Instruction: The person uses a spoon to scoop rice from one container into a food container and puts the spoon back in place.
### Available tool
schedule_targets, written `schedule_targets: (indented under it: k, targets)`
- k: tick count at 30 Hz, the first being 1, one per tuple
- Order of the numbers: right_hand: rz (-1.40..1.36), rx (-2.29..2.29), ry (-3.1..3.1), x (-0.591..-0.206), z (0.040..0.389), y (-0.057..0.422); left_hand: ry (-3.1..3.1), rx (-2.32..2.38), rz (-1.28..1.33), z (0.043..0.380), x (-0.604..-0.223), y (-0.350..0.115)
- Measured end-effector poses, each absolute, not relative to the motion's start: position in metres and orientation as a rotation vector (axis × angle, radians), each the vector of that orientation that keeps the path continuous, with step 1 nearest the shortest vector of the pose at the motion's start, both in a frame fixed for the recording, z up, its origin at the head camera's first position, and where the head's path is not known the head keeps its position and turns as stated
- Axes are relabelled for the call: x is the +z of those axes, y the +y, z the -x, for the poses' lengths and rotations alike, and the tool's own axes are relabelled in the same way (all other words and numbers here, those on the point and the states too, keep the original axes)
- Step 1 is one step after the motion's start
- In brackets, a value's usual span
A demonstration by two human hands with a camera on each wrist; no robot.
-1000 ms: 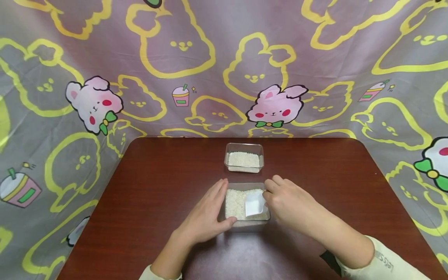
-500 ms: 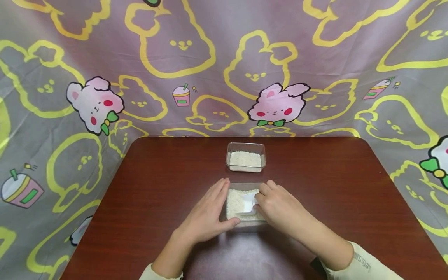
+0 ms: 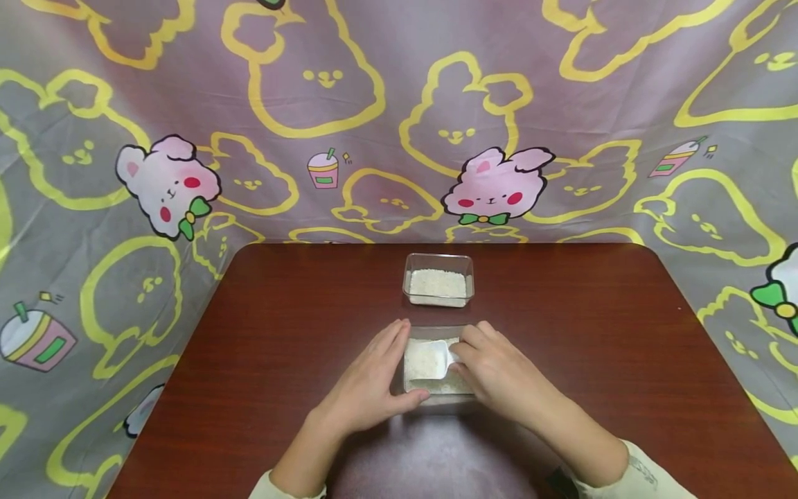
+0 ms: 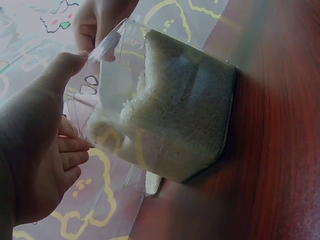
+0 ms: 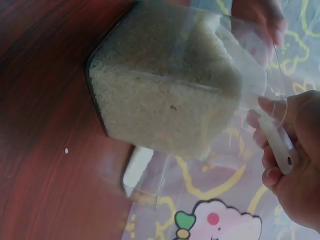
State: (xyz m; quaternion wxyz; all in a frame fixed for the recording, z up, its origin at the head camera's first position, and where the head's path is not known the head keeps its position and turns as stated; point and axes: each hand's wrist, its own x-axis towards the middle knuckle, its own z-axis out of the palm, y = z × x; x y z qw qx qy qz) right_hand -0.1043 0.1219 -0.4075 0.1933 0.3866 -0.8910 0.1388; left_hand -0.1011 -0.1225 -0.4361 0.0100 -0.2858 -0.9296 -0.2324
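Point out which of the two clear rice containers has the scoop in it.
The near container, touched by the left hand: the right hand holds the white scoop in it. The far container holds only rice, and neither hand touches it.

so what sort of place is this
Probably an indoor tabletop set-up, screened off, though what lies beyond is hidden: a cartoon-print cloth hangs behind and beside a reddish-brown table bearing a clear box holding rice.
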Motion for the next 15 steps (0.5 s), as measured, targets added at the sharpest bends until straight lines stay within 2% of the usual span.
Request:
schedule_targets:
  k: [15]
  targets:
    - [-0.943,0.733,-2.398,-0.422,0.094,0.15,-2.899,-0.755,0.877,0.101,-0.438,-0.123]
